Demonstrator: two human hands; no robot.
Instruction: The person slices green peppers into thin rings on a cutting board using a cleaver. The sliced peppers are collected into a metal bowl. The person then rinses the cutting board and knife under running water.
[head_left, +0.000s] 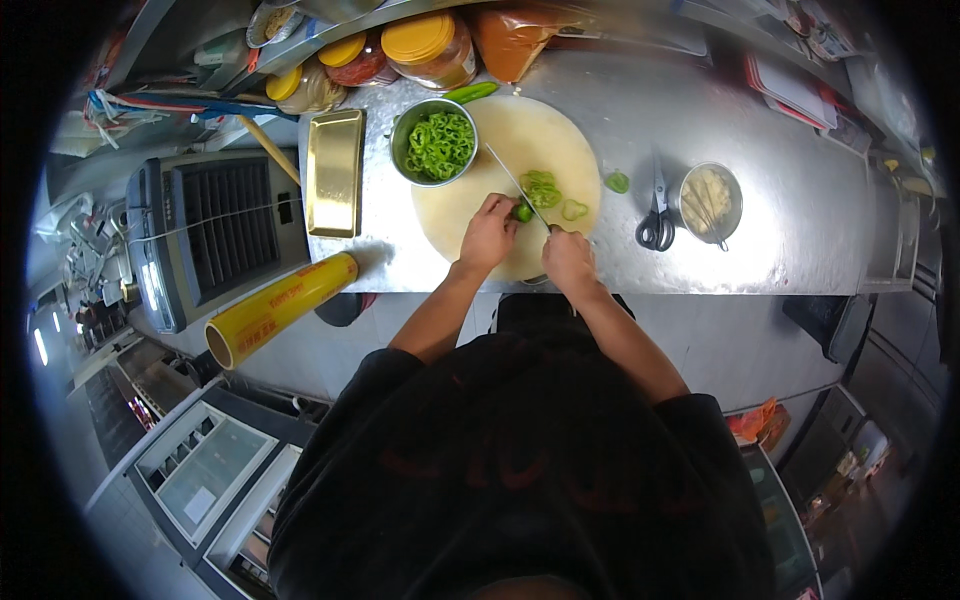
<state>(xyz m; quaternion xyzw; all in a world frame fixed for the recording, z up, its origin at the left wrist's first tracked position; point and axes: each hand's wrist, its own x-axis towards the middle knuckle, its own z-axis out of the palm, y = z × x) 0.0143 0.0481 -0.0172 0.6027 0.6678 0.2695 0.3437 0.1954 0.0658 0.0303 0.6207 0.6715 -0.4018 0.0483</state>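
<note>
On a round, pale cutting board (pixel 450 225) my left hand (pixel 490 236) is closed on a short piece of green pepper (pixel 522 212). My right hand (pixel 570 260) grips the handle of a knife (pixel 512 176), whose thin blade points away to the upper left, right beside the pepper piece. Cut green pepper slices (pixel 541 188) lie in a small heap on the right of the blade, and one loose ring (pixel 574 209) lies apart from them. At the board's far left, a metal bowl (pixel 397 150) holds many green pepper rings.
A whole green pepper (pixel 470 92) lies behind the bowl, near yellow-lidded jars (pixel 430 50). A gold tray (pixel 334 175) and a yellow roll (pixel 283 308) are at left. Black-handled scissors (pixel 656 215), a pepper end (pixel 617 181) and a bowl with a whisk (pixel 711 205) are at right.
</note>
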